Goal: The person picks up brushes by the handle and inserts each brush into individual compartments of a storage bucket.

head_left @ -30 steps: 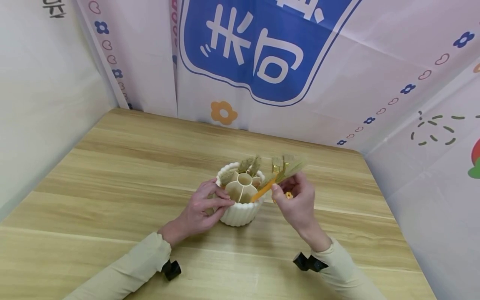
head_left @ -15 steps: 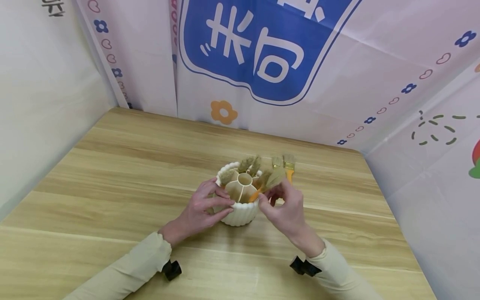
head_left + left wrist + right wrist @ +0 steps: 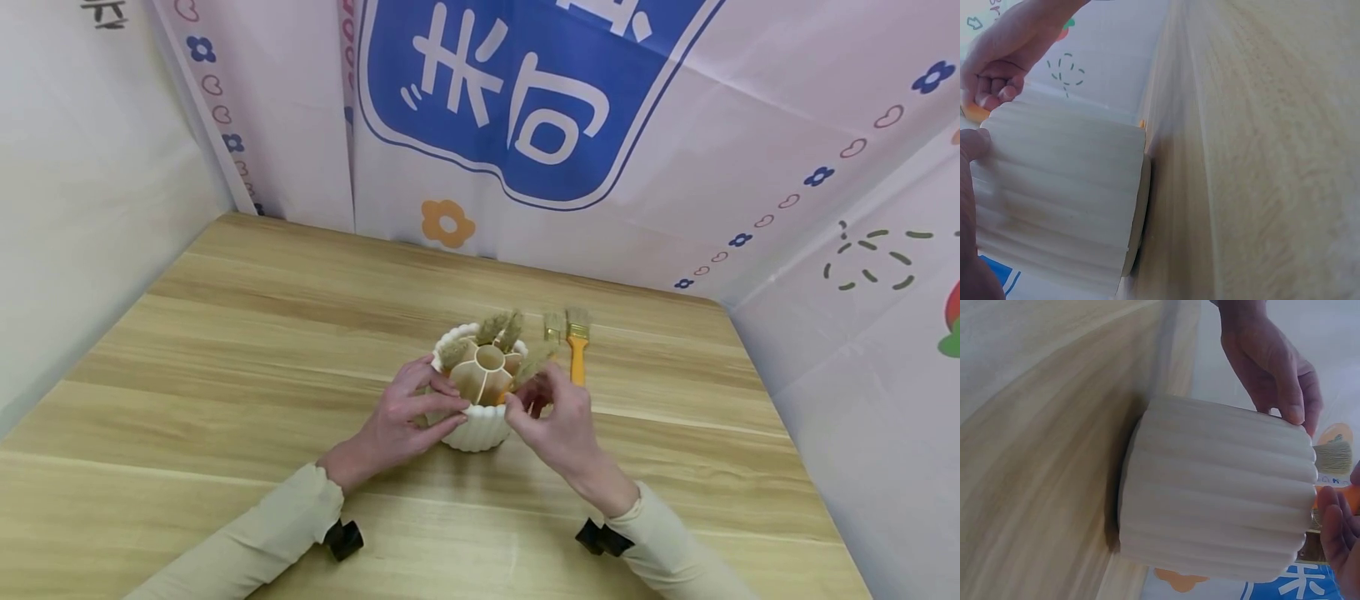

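Observation:
A white ribbed pot point(image 3: 480, 433) with inner compartments round a central tube stands upright on the table. My left hand point(image 3: 408, 412) holds it at the left, fingers over the rim and thumb against the ribbed wall. My right hand point(image 3: 555, 421) pinches a paintbrush point(image 3: 536, 360) at the pot's right rim. Its bristles point up and to the right, and its orange handle point(image 3: 1349, 496) leans into a right compartment; the lower end is hidden. Several other brushes stand bristles up in the pot, among them a brush point(image 3: 453, 354) at the left and another brush point(image 3: 491, 327) at the back.
Beyond my right hand, a paintbrush with an orange handle point(image 3: 577, 350) lies on the wooden table point(image 3: 262, 333). Beside it lies another brush point(image 3: 553, 325), partly hidden by the hand. A printed cloth wall point(image 3: 637, 233) rises behind the table's back edge.
My right hand has moved left and carried the paintbrush from over the right side down to the pot's rim, its handle deeper inside. The left hand and the pot have stayed put.

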The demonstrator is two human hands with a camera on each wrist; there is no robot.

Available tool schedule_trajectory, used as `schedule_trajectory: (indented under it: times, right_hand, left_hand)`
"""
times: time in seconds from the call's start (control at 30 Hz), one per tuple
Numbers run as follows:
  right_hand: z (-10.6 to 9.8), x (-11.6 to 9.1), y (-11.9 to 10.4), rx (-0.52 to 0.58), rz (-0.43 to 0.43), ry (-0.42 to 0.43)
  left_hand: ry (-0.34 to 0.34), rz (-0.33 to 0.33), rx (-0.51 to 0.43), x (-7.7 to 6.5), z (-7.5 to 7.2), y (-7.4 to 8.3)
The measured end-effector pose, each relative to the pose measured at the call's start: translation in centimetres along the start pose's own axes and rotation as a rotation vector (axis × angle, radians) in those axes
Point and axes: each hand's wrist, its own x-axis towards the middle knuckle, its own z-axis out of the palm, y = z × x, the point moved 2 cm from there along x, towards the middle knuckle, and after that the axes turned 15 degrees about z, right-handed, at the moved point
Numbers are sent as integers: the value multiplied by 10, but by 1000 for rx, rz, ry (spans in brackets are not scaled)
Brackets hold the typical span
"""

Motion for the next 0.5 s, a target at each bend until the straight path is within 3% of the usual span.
schedule_trajectory:
  times: [0.3,0.5]
  right_hand:
    - [6,-2,6,-41,40,-32]
    - [8,-4,7,-131,47,12]
  left_hand:
    - [4,10,4,0,0,0]
    - [5,2,0,0,0,0]
